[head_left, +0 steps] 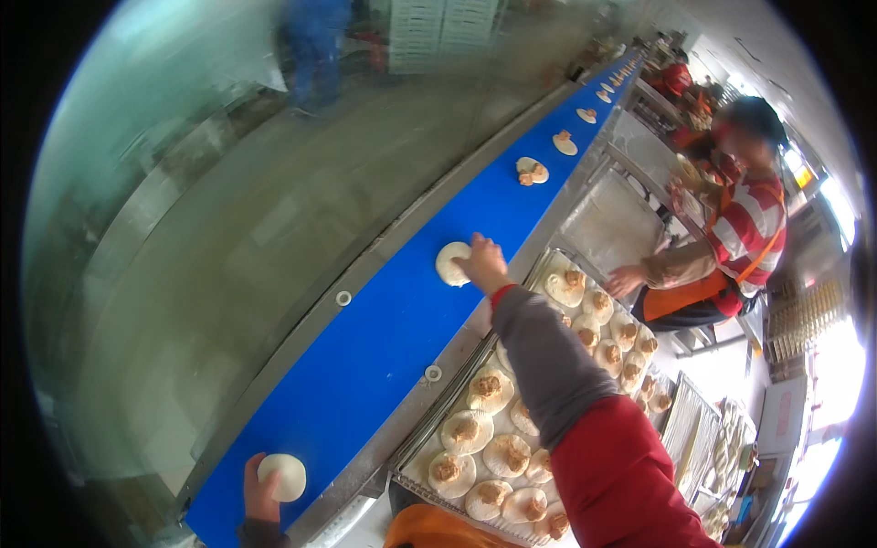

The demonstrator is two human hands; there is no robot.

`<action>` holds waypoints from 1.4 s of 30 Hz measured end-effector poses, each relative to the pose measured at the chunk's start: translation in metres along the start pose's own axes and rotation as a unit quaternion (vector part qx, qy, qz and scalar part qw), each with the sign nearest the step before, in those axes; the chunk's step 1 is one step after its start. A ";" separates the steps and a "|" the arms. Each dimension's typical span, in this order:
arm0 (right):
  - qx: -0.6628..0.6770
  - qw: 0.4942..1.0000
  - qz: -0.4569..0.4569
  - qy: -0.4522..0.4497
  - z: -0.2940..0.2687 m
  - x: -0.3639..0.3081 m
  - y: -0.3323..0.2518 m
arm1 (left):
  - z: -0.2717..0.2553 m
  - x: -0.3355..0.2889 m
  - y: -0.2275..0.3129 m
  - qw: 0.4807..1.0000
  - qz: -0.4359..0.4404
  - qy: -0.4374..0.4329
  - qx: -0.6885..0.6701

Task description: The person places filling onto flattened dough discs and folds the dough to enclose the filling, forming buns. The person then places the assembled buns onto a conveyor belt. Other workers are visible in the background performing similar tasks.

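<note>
A flat pale dough round (452, 264) lies on the blue conveyor belt (365, 365), bare of filling. My right hand (484, 265) reaches across the belt and pinches its right edge. Closer to me, at the belt's lower left end, my left hand (259, 493) grips the left edge of a second plain dough round (289, 477). Part of the left fingers is hidden by the dough and hand. Farther up the belt, several dough rounds with brown filling (532, 171) sit spaced in a line.
A metal tray (416, 457) holding rows of filled dough rounds stands right of the belt, under my right arm. Beyond it a co-worker in a striped top (744, 228) stretches a hand toward the tray. A rack with trays (690, 425) is at the right.
</note>
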State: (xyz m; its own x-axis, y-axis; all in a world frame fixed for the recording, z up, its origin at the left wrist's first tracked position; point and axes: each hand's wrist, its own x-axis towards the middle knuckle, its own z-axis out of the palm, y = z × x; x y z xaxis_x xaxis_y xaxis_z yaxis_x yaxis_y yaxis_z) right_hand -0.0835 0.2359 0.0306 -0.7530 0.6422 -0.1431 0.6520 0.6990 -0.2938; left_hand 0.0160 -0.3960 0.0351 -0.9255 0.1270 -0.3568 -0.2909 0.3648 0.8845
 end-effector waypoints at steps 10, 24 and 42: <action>0.339 0.920 -0.156 -0.121 0.001 -0.128 -0.037 | 0.109 0.048 0.085 0.924 -0.064 -0.142 -0.350; 0.811 0.573 0.108 -0.038 -0.086 -0.448 0.196 | 0.371 -0.152 0.167 0.871 -0.120 -0.352 -0.320; 0.757 0.475 0.288 0.343 -0.092 -0.664 0.518 | 0.603 -0.421 0.125 0.682 0.223 -0.697 0.008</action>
State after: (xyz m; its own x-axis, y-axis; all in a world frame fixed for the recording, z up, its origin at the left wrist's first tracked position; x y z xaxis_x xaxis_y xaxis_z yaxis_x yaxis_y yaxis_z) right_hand 0.7620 0.2003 0.0605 0.0572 0.9044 -0.4229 -0.4700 -0.3493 -0.8106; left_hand 0.5154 0.1525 0.1143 0.2112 0.9774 -0.0020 -0.0425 0.0113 0.9990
